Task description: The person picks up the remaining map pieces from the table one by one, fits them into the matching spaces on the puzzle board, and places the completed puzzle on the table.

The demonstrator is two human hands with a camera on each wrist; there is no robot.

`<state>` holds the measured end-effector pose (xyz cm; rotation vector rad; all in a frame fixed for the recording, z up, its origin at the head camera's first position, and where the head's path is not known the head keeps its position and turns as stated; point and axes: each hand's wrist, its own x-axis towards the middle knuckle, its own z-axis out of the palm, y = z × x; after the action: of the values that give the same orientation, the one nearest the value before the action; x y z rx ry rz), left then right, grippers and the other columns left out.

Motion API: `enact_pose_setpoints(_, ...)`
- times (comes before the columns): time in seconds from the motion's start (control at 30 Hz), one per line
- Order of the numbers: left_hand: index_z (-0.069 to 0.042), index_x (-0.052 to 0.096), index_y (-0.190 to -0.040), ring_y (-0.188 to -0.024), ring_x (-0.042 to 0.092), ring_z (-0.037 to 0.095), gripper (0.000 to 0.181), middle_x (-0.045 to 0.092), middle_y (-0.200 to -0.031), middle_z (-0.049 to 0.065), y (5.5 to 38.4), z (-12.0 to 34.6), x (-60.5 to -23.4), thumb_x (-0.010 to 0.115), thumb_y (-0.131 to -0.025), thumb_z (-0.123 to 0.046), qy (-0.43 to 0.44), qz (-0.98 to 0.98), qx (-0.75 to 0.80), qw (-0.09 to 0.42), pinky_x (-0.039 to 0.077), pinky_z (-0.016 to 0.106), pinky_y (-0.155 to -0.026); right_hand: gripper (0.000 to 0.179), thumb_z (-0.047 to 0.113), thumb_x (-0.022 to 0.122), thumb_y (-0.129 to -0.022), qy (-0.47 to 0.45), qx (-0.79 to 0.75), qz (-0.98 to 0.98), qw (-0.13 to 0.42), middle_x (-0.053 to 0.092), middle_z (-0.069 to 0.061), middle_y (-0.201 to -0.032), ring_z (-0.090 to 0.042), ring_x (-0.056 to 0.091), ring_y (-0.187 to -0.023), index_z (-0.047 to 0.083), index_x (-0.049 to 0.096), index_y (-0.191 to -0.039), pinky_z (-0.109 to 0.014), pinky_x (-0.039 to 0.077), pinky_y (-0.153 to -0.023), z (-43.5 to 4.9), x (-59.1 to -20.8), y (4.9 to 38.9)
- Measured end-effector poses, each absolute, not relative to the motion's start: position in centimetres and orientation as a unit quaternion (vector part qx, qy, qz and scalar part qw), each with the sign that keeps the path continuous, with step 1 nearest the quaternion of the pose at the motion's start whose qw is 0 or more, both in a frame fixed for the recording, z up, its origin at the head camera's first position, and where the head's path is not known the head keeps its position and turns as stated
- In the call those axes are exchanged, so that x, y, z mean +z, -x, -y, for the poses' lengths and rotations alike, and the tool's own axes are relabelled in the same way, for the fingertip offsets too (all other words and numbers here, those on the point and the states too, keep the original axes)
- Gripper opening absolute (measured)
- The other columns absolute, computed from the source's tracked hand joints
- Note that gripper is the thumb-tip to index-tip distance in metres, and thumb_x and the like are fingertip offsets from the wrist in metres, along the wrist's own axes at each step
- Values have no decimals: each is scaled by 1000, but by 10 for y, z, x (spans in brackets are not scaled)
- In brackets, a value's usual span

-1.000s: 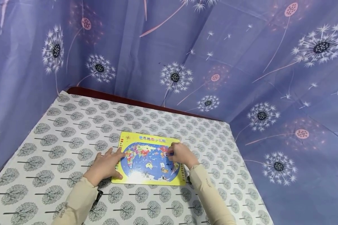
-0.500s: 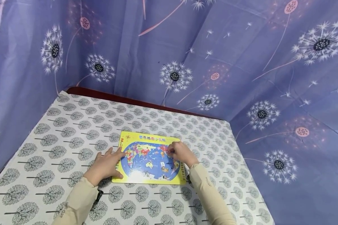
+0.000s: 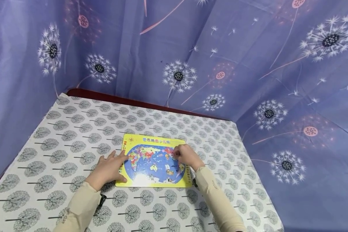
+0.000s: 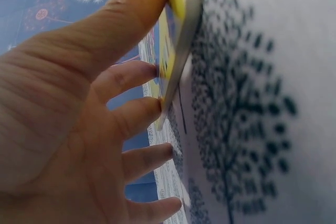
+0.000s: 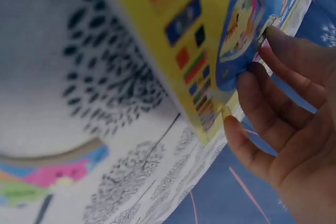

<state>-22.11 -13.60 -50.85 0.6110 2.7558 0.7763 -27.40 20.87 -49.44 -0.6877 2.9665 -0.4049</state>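
A yellow-bordered world map puzzle board with a blue oval map lies on the patterned cloth. At its left edge is my left hand, fingers spread. The left wrist view shows the thumb on the board's near border and two fingertips touching its side. Over the map's upper right, my right hand pinches a small puzzle piece between thumb and finger, against the board. Most of that piece is covered by the fingertips. The right hand's other fingers are bent close to the board's right border.
A loose colourful piece with a curved edge lies on the cloth right of the board. The tree-print tablecloth spreads around. A dark red table edge and a purple dandelion curtain stand behind.
The right hand shifts only slightly over the map's upper right. My left hand stays at the board's left edge. The head view has tilted a little.
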Motion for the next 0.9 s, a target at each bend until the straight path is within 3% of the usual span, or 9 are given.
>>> enact_pose_setpoints(0.27,-6,58,-142,-143,23,58,93,34,-157,26,220,136,-511,94,-62,-36,-211,-934,270,107,9,83,-107,13,0,76,-85,281,-77,-957,18,66,3,-85,-10,58,-76,12,78,-89,-24,54,-72,-210,-496,260)
enact_pose_setpoints(0.67,-6,57,-142,-143,22,58,94,33,-157,27,224,142,-505,94,-62,-37,-211,-935,266,103,8,83,-106,23,15,74,-91,292,-53,-955,22,66,-3,-95,-10,60,-74,4,77,-112,-23,56,-70,-212,-497,245)
enact_pose_setpoints(0.9,-6,57,-143,-143,22,58,93,34,-157,27,222,139,-508,93,-63,-37,-216,-934,264,107,9,83,-106,17,13,74,-91,288,-115,-950,43,68,-5,-94,-11,61,-77,1,76,-103,-24,57,-72,-214,-494,244)
